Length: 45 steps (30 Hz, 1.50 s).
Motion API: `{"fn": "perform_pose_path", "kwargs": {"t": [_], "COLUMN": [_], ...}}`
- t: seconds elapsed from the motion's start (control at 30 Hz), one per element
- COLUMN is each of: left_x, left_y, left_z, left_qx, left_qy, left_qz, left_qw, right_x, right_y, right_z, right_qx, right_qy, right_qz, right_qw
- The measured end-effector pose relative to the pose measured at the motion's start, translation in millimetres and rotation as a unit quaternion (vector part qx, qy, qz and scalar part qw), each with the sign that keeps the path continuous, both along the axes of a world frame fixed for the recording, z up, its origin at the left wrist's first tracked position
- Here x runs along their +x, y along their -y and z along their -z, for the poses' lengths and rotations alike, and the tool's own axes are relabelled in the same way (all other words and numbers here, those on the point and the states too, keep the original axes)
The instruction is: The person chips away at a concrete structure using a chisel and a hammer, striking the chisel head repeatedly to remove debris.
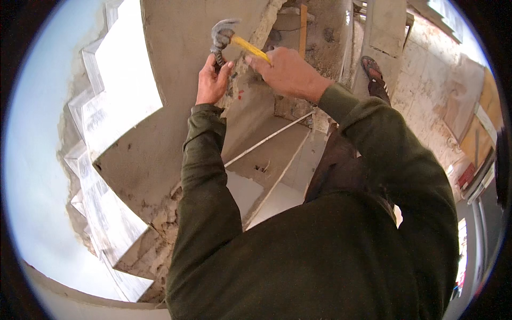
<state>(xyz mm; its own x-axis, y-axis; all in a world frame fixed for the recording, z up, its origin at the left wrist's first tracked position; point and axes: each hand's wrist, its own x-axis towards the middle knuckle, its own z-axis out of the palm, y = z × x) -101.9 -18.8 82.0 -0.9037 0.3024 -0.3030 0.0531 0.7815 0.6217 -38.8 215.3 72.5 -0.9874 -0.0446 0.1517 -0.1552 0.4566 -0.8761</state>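
My right hand [294,74] is closed around the yellow handle of a claw hammer [224,35], whose metal head looks slightly blurred. Under that head, a short ribbed metal rod [218,58] stands between the thumb and fingers of my left hand [213,82]; its lower end is hidden, so its shape there cannot be told. Both hands are over the rough, broken edge of a plastered concrete slab [180,48]. A small red mark [241,95] shows on the concrete just below my left hand's thumb side.
Marble-like stair treads [120,216] step down the left side beside a pale wall [36,160]. A thin white rod [268,140] crosses the recess below my arms. My sandalled foot [372,69] rests on a board at upper right. A wooden strip [303,32] stands near the broken edge.
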Motion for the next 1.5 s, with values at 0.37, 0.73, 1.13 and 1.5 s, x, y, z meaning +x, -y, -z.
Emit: {"fn": "perform_pose_path", "kwargs": {"t": [0.37,0.73,1.13,1.5], "left_x": [-1.9,-2.2,-2.7,-2.4], "left_y": [-4.3,-7.7,8.9,5.2], "left_z": [-1.5,-1.3,2.5,5.4], "left_qx": [-0.039,-0.043,-0.008,-0.012], "left_qy": [-0.018,-0.009,-0.035,-0.021], "left_qz": [0.005,0.006,-0.008,-0.03], "left_qw": [0.999,0.999,0.999,0.999], "right_x": [-13.5,-10.8,-14.6,-13.3], "right_y": [-3.7,-6.9,-1.3,-7.6], "right_z": [10.6,13.5,3.5,-8.3], "right_qx": [0.055,0.102,-0.017,-0.008], "right_qy": [-0.186,-0.159,-0.071,-0.1], "right_qz": [0.094,0.111,-0.061,0.007], "right_qw": [0.976,0.976,0.995,0.995]}}
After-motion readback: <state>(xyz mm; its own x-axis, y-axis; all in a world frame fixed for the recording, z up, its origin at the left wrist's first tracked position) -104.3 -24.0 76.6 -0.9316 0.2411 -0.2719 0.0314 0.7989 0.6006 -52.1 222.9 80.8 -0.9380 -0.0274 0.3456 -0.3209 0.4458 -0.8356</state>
